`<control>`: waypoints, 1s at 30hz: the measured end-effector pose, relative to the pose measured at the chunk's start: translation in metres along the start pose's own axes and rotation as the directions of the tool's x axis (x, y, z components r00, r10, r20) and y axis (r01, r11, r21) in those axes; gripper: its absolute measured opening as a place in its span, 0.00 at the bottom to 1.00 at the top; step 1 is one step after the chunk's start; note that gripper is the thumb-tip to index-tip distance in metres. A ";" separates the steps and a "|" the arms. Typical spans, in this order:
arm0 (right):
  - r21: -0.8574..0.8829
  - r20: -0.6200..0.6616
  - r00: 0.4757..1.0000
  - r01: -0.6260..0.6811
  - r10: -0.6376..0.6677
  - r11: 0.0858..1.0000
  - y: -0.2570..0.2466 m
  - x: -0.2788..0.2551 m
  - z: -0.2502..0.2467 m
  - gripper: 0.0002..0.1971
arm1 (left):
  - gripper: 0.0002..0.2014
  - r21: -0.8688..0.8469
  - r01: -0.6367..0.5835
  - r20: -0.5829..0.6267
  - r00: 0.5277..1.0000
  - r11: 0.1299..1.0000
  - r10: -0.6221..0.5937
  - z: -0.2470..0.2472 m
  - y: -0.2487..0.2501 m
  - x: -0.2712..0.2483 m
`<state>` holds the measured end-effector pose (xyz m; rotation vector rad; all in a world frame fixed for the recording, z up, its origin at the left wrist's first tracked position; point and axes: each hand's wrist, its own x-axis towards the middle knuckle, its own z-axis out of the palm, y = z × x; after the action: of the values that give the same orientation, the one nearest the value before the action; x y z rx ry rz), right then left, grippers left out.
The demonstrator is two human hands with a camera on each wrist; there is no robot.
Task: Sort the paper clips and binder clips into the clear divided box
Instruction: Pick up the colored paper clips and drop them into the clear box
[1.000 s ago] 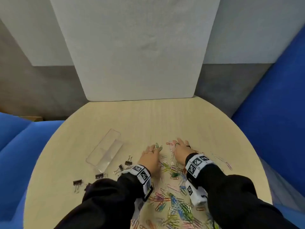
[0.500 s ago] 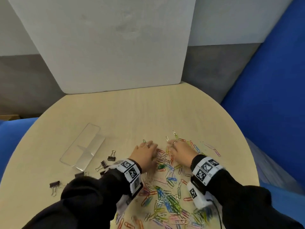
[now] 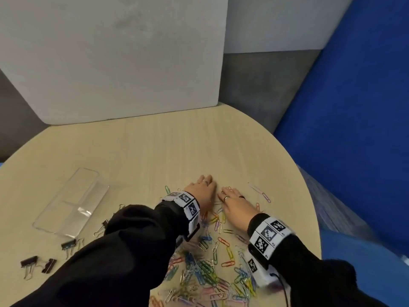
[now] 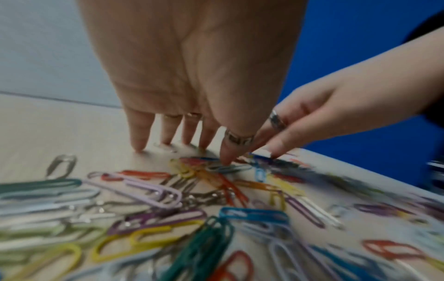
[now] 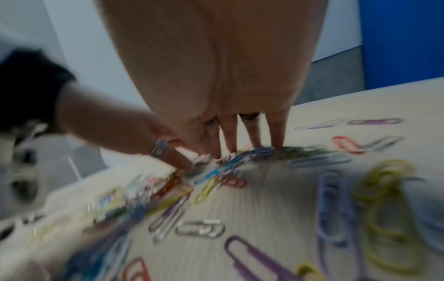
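Observation:
Several coloured paper clips (image 3: 207, 270) lie spread over the near middle of the round table (image 3: 143, 147); the left wrist view shows the paper clips (image 4: 168, 194) up close. My left hand (image 3: 202, 191) and right hand (image 3: 234, 201) lie side by side, palms down, fingers straight, at the far end of the spread. The left hand's fingertips (image 4: 139, 148) touch the wood, and the right hand's fingertips (image 5: 276, 142) press on clips. The clear divided box (image 3: 70, 202) lies empty at the left. Black binder clips (image 3: 28, 262) sit near the table's left front.
A white panel (image 3: 110, 58) stands at the table's far edge. Blue upholstery (image 3: 354, 107) rises at the right. A few stray paper clips (image 3: 262, 192) lie right of my right hand. More binder clips (image 3: 68, 244) lie just in front of the box.
Both hands have slid away from me across the clips, staying flat and side by side. The head view has turned, so the box and binder clips sit further left.

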<state>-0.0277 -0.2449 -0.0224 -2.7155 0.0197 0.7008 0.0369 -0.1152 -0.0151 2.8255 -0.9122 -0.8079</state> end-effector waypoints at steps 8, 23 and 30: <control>0.202 -0.151 0.901 -0.374 0.406 0.905 0.062 -0.007 -0.037 0.18 | 0.23 -0.104 0.243 -0.164 0.952 0.964 -0.257 -0.001 -0.016 -0.030; 0.340 -0.040 0.999 -0.011 0.026 0.940 0.014 -0.039 -0.009 0.11 | 0.19 -0.347 0.082 -0.180 0.972 0.934 -0.152 0.021 -0.026 -0.076; 0.155 -0.130 0.989 -0.051 0.072 0.987 0.019 -0.022 -0.024 0.23 | 0.27 -0.146 0.007 -0.141 0.990 0.989 -0.028 0.004 -0.022 -0.045</control>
<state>-0.0379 -0.2721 0.0014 -2.6206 0.1829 0.5081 0.0160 -0.0713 -0.0027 2.7270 -0.7757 -0.6358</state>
